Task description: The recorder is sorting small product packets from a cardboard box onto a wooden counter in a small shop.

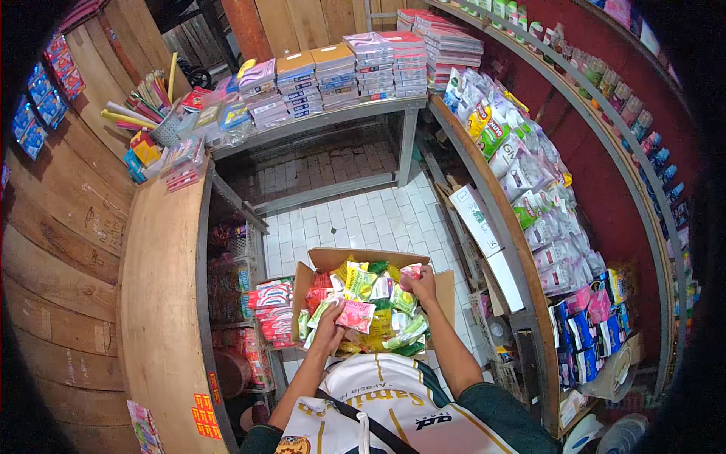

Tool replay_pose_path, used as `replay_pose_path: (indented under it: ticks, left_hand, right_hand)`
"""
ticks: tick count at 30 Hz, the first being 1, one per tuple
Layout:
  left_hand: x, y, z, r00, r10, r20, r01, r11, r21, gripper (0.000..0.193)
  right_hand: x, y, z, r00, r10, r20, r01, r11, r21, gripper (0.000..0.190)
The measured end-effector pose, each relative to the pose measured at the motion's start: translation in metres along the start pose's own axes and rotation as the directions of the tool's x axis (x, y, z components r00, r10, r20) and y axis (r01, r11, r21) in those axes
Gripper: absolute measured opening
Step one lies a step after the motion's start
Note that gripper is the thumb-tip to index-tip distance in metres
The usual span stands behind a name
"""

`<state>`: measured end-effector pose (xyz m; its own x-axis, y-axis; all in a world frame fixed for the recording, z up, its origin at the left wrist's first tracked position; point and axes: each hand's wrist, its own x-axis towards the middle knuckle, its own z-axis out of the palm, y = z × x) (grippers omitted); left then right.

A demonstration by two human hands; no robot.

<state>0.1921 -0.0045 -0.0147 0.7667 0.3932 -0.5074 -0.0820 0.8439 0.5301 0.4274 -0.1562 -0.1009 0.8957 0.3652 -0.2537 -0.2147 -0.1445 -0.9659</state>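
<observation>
An open cardboard box [368, 258] stands before me, full of small wrapped packets in green, yellow, red and pink. My left hand [330, 326] grips a pink and a pale green packet [356, 315] over the box's near left part. At the box's right side, my right hand [421, 284] holds a small pink packet [409, 272] between thumb and fingers. Beneath it lies a green and white packet [404, 301]. A yellow-green packet [359, 282] rests between the two hands on the heap.
Red and white packets [273, 309] are stacked left of the box. A wooden counter [164, 284] runs along the left. Stacked books [334, 74] cover the far table. On the right shelf lie bagged goods [524, 176]; its wooden edge [499, 198] curves beside the tiled floor [351, 215].
</observation>
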Motion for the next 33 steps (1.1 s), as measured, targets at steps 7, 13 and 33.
replay_pose_path:
  ticks: [7,13,33]
  left_hand:
    - [0.005,-0.007,-0.006,0.998,-0.051,0.035,0.049,0.997,0.061,0.023]
    - [0.001,-0.007,0.001,0.992,-0.118,0.034,0.114,0.988,0.103,0.02]
    - [-0.013,-0.026,0.023,0.991,0.128,0.048,-0.135,0.864,0.485,0.024]
  right_hand:
    - [-0.015,-0.01,-0.02,0.984,-0.065,0.167,0.04,0.988,0.146,0.057]
    - [-0.013,-0.016,-0.028,0.988,-0.084,0.126,0.099,0.988,-0.119,0.033]
    - [-0.121,-0.087,0.01,0.984,-0.173,-0.039,0.172,0.985,-0.03,0.018]
